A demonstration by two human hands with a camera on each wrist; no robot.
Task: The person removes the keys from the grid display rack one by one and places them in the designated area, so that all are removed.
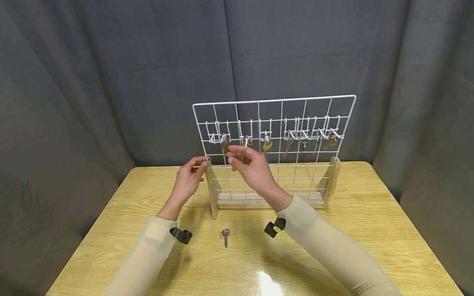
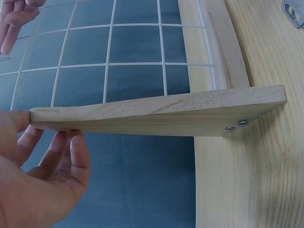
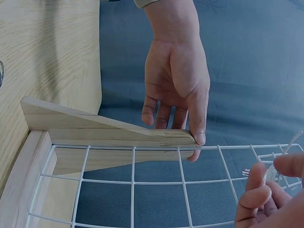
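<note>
My left hand (image 1: 188, 179) grips the top end of the left wooden upright (image 2: 142, 116) of a white wire key rack (image 1: 274, 99). In the right wrist view, that hand's thumb and fingers lie on either side of the wood. My right hand (image 1: 255, 170) is held in front of the rack's left part, fingers loosely bent. Close by its fingertips hangs a key (image 1: 225, 147) below a hook; in the right wrist view a key (image 3: 271, 174) shows behind the fingers. A silver key (image 1: 226, 237) with a small ring lies on the table in front of the rack.
Several more keys, such as a brass key (image 1: 267, 146), hang along the row of white hooks (image 1: 291, 134). A wooden base bar (image 1: 270, 202) joins the two uprights. Behind the wood-grain table (image 1: 352, 230) hangs a dark grey curtain (image 1: 166, 82).
</note>
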